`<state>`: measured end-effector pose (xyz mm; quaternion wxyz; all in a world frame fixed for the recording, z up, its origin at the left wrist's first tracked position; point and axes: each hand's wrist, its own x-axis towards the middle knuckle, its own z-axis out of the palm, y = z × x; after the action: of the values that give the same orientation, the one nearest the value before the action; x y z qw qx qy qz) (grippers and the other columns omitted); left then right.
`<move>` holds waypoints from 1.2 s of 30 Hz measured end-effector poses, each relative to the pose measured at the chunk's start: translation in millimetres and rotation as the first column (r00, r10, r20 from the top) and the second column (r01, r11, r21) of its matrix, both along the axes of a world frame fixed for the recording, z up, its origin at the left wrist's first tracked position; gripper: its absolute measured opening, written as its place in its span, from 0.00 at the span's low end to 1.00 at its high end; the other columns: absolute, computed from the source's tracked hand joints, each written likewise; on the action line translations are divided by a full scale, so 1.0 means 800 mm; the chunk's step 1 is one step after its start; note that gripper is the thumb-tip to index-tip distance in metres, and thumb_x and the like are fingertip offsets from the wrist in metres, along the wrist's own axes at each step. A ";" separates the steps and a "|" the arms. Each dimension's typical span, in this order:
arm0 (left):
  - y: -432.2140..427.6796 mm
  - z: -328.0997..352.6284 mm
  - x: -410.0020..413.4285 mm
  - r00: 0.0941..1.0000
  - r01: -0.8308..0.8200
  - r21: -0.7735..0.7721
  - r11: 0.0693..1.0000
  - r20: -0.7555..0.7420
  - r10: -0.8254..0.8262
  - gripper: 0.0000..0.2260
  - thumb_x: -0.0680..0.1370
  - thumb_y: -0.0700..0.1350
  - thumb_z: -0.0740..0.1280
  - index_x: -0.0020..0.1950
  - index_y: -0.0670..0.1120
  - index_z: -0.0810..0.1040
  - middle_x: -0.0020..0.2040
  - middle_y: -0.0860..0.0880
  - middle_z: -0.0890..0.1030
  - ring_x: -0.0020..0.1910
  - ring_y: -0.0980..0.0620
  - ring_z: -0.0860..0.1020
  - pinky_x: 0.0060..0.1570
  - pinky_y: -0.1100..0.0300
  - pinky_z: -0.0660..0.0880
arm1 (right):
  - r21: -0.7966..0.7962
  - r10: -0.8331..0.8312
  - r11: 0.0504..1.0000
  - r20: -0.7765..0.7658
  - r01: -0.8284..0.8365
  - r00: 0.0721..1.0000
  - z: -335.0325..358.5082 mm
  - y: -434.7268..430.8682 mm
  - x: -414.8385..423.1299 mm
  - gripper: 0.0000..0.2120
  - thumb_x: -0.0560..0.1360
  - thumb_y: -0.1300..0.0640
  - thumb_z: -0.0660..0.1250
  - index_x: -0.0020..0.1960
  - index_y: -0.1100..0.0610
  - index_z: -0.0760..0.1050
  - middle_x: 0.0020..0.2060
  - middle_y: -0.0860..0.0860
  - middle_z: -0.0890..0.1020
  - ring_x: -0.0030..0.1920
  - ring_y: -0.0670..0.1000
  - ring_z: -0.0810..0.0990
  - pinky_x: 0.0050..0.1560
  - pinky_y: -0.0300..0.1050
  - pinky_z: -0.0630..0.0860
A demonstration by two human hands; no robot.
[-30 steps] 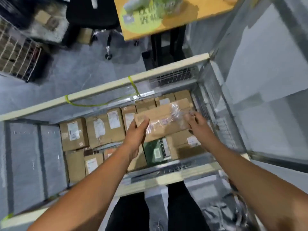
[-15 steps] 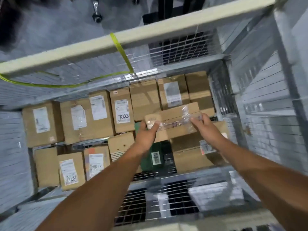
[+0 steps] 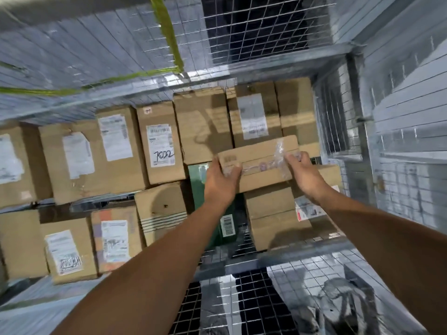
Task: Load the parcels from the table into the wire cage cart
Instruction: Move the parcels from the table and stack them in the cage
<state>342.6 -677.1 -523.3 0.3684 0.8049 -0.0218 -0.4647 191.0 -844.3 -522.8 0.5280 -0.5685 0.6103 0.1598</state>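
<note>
A flat brown cardboard parcel (image 3: 260, 163) with clear tape across its top is held deep inside the wire cage cart (image 3: 266, 39). My left hand (image 3: 219, 182) grips its left end and my right hand (image 3: 302, 174) grips its right end. The parcel hangs over a green box (image 3: 205, 189) and a brown box (image 3: 271, 213) at the cart's right side. Several other brown parcels with white labels cover the cart floor, one marked "7022" (image 3: 160, 143).
Mesh walls close the cart at the back, at the right (image 3: 338, 122) and at the near side (image 3: 254, 298). A yellow-green strap (image 3: 167, 30) runs over the back wall. A grey plastic bag (image 3: 343, 308) lies outside at lower right.
Both hands have carried the taped parcel further down into the cart, closer to the boxes beneath. The view has dropped in with them, past the top rail.
</note>
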 end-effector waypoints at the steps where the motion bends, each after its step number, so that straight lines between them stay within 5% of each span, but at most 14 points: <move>1: -0.004 0.001 -0.002 0.999 0.033 -0.007 0.999 0.026 -0.033 0.18 0.80 0.55 0.69 0.69 0.53 0.74 0.61 0.52 0.82 0.58 0.52 0.80 0.60 0.55 0.76 | -0.016 -0.014 1.000 -0.010 0.014 1.000 -0.002 -0.002 -0.004 0.24 0.85 0.39 0.57 0.73 0.54 0.63 0.61 0.54 0.76 0.56 0.55 0.76 0.57 0.51 0.69; 4: -0.020 0.000 -0.008 0.994 0.103 -0.026 0.994 0.035 -0.102 0.18 0.81 0.54 0.69 0.68 0.50 0.74 0.60 0.52 0.81 0.58 0.53 0.78 0.59 0.58 0.75 | -0.063 -0.047 0.997 -0.060 0.043 0.997 -0.003 -0.009 -0.013 0.27 0.84 0.37 0.56 0.74 0.54 0.64 0.61 0.56 0.78 0.57 0.57 0.77 0.57 0.54 0.71; 10: -0.029 -0.016 -0.020 0.983 0.140 0.015 0.990 0.116 -0.141 0.27 0.74 0.67 0.62 0.67 0.53 0.73 0.61 0.50 0.80 0.61 0.49 0.78 0.63 0.45 0.77 | -0.112 0.035 0.993 -0.123 -0.049 0.992 -0.005 -0.018 -0.021 0.36 0.80 0.29 0.54 0.75 0.56 0.65 0.63 0.56 0.78 0.62 0.60 0.77 0.65 0.58 0.73; 14: -0.034 -0.019 -0.029 0.991 0.124 -0.027 0.992 0.049 -0.122 0.31 0.73 0.68 0.61 0.71 0.53 0.70 0.63 0.50 0.79 0.63 0.49 0.78 0.65 0.45 0.77 | -0.199 0.007 0.980 -0.104 -0.028 0.995 0.000 -0.019 -0.033 0.34 0.81 0.29 0.56 0.72 0.55 0.68 0.65 0.57 0.79 0.65 0.61 0.77 0.68 0.60 0.73; 18: -0.038 -0.017 -0.035 0.993 0.120 -0.034 0.992 0.017 -0.120 0.34 0.73 0.68 0.61 0.74 0.51 0.68 0.64 0.49 0.79 0.63 0.49 0.78 0.65 0.45 0.77 | -0.246 0.067 0.965 -0.093 -0.088 0.993 0.009 -0.023 -0.041 0.28 0.82 0.32 0.57 0.66 0.56 0.71 0.53 0.53 0.81 0.56 0.58 0.80 0.50 0.50 0.73; 20: -0.038 -0.009 -0.033 0.994 0.109 -0.029 0.994 0.017 -0.108 0.30 0.77 0.64 0.63 0.74 0.51 0.68 0.64 0.50 0.78 0.62 0.49 0.78 0.65 0.45 0.77 | -0.251 0.092 0.962 -0.089 -0.112 0.992 0.010 -0.022 -0.040 0.26 0.82 0.33 0.57 0.63 0.55 0.71 0.48 0.53 0.81 0.51 0.56 0.80 0.45 0.49 0.72; 24: -0.024 -0.005 -0.027 0.996 -0.019 -0.035 0.999 0.092 0.022 0.15 0.83 0.54 0.64 0.68 0.52 0.71 0.62 0.51 0.79 0.59 0.51 0.78 0.63 0.48 0.78 | -0.238 0.173 0.953 -0.078 -0.187 0.982 0.009 -0.007 -0.026 0.33 0.76 0.23 0.52 0.56 0.53 0.69 0.46 0.53 0.80 0.52 0.59 0.80 0.58 0.61 0.77; 28: -0.017 -0.003 -0.029 0.995 -0.044 -0.038 0.998 0.092 0.048 0.11 0.83 0.54 0.63 0.65 0.58 0.69 0.63 0.51 0.78 0.60 0.52 0.78 0.62 0.53 0.76 | -0.299 0.092 0.948 -0.063 -0.107 0.994 0.007 0.014 -0.018 0.31 0.79 0.27 0.54 0.59 0.54 0.69 0.46 0.54 0.79 0.54 0.61 0.78 0.61 0.62 0.75; 32: -0.025 0.001 -0.028 0.997 0.006 0.001 1.000 0.082 -0.007 0.13 0.83 0.55 0.64 0.65 0.53 0.69 0.61 0.52 0.81 0.57 0.53 0.79 0.57 0.56 0.76 | -0.319 0.116 0.937 -0.098 -0.141 0.988 0.007 0.006 -0.023 0.36 0.76 0.23 0.51 0.60 0.55 0.70 0.44 0.51 0.78 0.54 0.61 0.78 0.65 0.66 0.72; 36: -0.022 -0.012 -0.018 0.991 0.082 0.047 0.996 0.104 -0.086 0.14 0.82 0.57 0.65 0.61 0.50 0.68 0.59 0.49 0.79 0.55 0.51 0.80 0.53 0.53 0.79 | -0.294 0.238 0.918 -0.127 -0.265 0.963 -0.002 -0.014 -0.029 0.25 0.80 0.28 0.54 0.50 0.51 0.67 0.39 0.49 0.76 0.50 0.60 0.79 0.65 0.68 0.71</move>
<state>328.2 -695.0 -533.2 0.3296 0.8345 -0.0652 -0.4367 167.6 -855.7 -524.1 0.3801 -0.7099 0.5725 0.1544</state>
